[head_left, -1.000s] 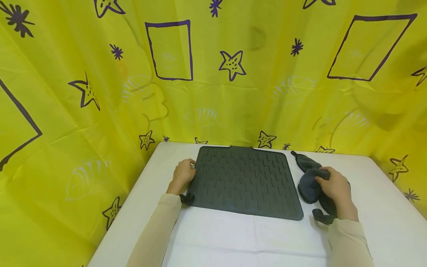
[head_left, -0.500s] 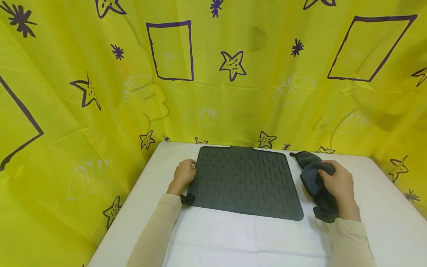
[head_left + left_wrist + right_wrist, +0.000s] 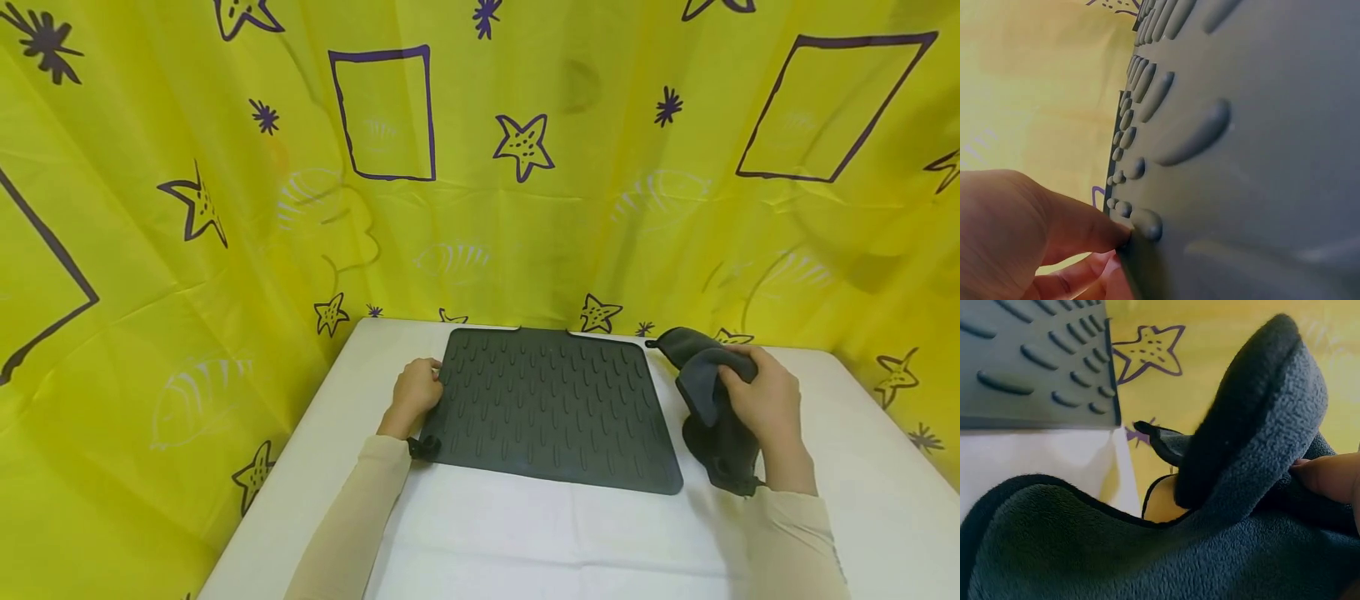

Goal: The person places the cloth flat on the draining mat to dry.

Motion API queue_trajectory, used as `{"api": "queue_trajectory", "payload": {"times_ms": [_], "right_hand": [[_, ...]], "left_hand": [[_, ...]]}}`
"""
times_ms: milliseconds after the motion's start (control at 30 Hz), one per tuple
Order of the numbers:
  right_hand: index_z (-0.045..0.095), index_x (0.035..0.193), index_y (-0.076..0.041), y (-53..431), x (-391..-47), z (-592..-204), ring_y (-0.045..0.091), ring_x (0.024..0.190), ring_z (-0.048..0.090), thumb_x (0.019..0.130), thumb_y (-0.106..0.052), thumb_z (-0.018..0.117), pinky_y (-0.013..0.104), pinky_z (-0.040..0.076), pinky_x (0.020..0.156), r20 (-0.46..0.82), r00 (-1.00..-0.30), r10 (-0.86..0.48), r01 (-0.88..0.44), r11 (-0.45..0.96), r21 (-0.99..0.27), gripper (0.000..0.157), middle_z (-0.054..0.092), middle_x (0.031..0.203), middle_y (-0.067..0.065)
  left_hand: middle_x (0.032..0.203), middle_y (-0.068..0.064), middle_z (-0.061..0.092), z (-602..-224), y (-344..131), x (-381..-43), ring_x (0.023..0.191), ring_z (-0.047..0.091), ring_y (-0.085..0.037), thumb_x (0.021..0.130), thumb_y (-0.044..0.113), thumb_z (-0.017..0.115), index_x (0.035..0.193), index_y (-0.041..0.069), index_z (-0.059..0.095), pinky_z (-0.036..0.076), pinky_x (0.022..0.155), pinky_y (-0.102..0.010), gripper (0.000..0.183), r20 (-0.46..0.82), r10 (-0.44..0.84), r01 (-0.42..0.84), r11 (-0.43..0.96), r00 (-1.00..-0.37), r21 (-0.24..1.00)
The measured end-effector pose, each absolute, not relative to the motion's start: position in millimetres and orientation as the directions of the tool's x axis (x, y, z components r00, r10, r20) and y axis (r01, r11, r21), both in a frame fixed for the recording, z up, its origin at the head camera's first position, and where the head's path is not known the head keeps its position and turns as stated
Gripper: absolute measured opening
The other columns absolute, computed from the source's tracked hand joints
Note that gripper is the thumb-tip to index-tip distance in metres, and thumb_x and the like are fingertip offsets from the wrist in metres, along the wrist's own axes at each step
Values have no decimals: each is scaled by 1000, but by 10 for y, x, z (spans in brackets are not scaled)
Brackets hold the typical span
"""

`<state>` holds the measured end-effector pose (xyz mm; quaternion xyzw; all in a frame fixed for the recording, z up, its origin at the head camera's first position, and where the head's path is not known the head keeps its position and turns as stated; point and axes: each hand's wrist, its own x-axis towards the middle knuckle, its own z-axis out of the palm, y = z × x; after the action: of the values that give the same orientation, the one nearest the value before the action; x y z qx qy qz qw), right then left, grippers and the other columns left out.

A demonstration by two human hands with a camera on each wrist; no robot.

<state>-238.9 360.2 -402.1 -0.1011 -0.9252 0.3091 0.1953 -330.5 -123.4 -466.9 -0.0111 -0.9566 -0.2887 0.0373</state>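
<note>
Fingers [image 3: 1094, 234] pinching a mat [image 3: 553, 408] and a cloth [image 3: 712, 396]

On the left hand [image 3: 415, 390], the thumb lies over the mat's left edge with other fingers beneath, so the rim is grasped between them. That grip at the border probably serves to steady the mat while leaving its ridges [image 3: 1197, 134] uncovered. On the right hand [image 3: 767, 396], the fingers grasp the grey cloth at a fold; taking it there, rather than by a corner, seems to gather the soft fabric into one bunch that can be managed single-handed.

Around the right grip, the cloth droops both ways: a dark-trimmed flap bends over on the left, and one end reaches far-left, its small loop [image 3: 651, 343] just beside the mat's far right corner. Whether its lowest part touches the tabletop [image 3: 517, 542] cannot be told.

Between the hands lies the mat, ridged face up, on the white tabletop. A tab on its far side comes to the tabletop's far edge, and the near strip is left bare, perhaps to give the forearms room.

Farther out, beige sleeves [image 3: 348, 512] come in from the near side, and a yellow curtain [image 3: 465, 217] with starfish drawings hangs behind everything.
</note>
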Motion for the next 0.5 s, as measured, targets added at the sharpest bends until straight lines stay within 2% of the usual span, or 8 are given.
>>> {"api": "queue_trajectory", "payload": {"times_ms": [267, 500], "right_hand": [[59, 135, -2, 3514, -2370, -3964, 58, 123, 51, 100, -15, 61, 71, 38, 101, 351, -886, 303, 22, 784, -620, 38, 57, 135, 36], [60, 134, -2, 3412, -2363, -3888, 57, 125, 51, 99, -14, 63, 70, 38, 103, 398, -876, 273, -36, 785, -619, 38, 58, 137, 34]], "left_hand": [[87, -5, 65, -4669, -1261, -3325, 79, 57, -23, 84, 1, 60, 127, 3, 70, 42, 66, -33, 44, 50, 37, 59, 826, -998, 560], [96, -6, 67, -4642, -1286, -3315, 86, 58, -23, 84, 1, 62, 129, 2, 69, 46, 74, -35, 46, 35, 63, 72, 830, -997, 552]]}}
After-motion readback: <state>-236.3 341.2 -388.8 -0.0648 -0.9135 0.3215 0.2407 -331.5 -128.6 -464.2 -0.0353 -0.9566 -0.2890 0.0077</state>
